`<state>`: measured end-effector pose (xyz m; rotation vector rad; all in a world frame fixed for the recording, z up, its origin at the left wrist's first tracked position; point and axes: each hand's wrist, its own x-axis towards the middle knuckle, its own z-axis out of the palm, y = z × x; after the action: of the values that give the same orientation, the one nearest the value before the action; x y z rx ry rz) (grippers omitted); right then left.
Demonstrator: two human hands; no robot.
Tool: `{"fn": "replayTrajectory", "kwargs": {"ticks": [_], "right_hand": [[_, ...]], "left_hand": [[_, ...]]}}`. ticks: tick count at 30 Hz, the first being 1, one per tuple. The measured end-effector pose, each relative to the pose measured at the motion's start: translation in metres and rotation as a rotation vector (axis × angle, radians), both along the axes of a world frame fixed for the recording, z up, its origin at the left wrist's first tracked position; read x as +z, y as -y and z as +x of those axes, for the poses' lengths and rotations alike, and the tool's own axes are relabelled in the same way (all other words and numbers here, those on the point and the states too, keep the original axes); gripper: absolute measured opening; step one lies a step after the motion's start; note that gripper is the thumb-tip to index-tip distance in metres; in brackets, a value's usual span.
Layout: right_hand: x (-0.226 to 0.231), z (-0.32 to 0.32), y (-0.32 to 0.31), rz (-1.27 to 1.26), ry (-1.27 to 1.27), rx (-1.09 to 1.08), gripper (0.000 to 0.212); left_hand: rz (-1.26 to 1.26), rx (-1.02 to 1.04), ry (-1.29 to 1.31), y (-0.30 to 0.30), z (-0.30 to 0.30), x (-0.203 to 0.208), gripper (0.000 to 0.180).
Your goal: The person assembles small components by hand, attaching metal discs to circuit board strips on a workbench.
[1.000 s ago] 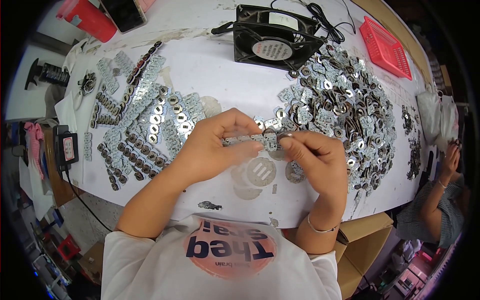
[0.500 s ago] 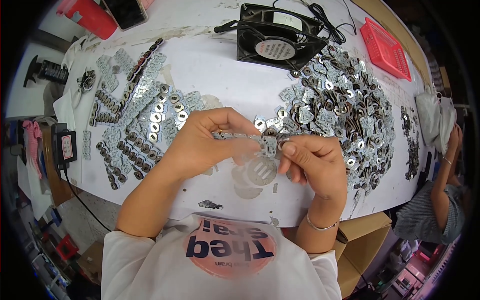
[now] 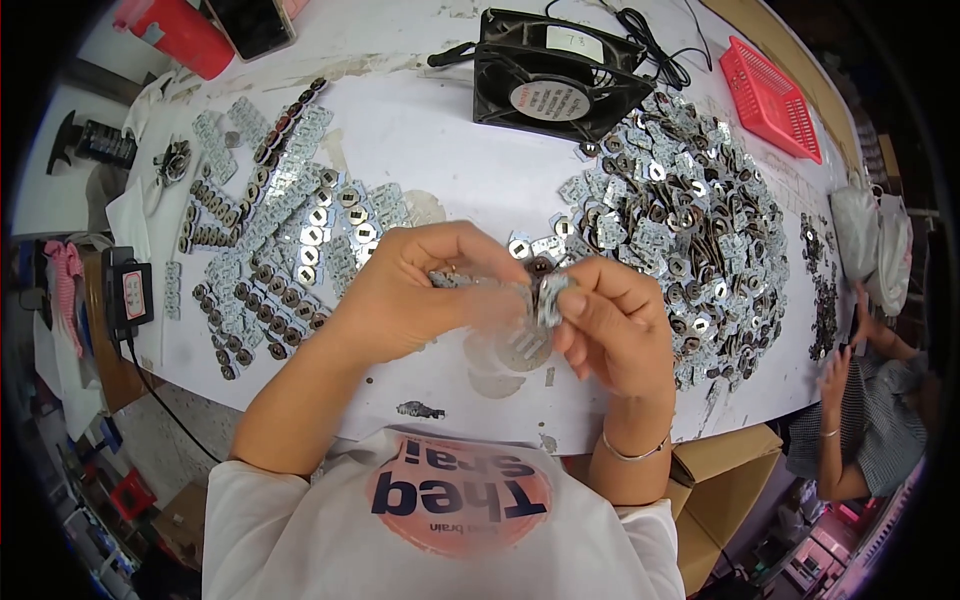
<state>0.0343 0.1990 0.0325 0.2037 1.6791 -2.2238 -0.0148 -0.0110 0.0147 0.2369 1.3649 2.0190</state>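
Over the middle of the table, my two hands meet around small pale circuit boards. Between the thumb and fingers of my right hand [image 3: 618, 325] is a small circuit board [image 3: 552, 302], tilted and partly covered. My left hand [image 3: 405, 290] is closed around a row of similar boards [image 3: 452, 279], mostly hidden by its fingers; its thumb is smeared by motion. The two hands' fingertips nearly touch. Just right of them spreads a large heap of loose boards with round dark or shiny discs [image 3: 690, 230]. Neat rows of such boards [image 3: 265, 225] lie to the left.
A black square fan [image 3: 560, 75] with a cable stands at the back, behind the heap. A red basket [image 3: 770, 98] is at the far right, a red cup [image 3: 175, 38] and a phone [image 3: 250, 25] at the far left. A co-worker's hands [image 3: 850, 350] show at the right edge.
My right hand has shifted slightly left, and the board in it has turned and tilted. My left thumb has moved. The co-worker's hands have dropped away from the white bag.
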Motion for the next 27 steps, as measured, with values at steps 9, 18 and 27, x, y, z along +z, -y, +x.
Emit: {"fn": "replayTrajectory", "kwargs": {"ticks": [9, 18, 27], "right_hand": [[-0.009, -0.004, 0.001, 0.291, -0.106, -0.095, 0.012], [-0.006, -0.004, 0.003, 0.186, -0.094, -0.101, 0.010], [-0.008, -0.004, 0.005, 0.202, -0.024, -0.176, 0.013]], "left_hand": [[-0.354, 0.292, -0.795, -0.016, 0.008, -0.006, 0.020], [-0.362, 0.358, -0.916, -0.022, 0.010, -0.008, 0.021], [-0.307, 0.375, -0.856, -0.021, 0.009, -0.010, 0.017]]}}
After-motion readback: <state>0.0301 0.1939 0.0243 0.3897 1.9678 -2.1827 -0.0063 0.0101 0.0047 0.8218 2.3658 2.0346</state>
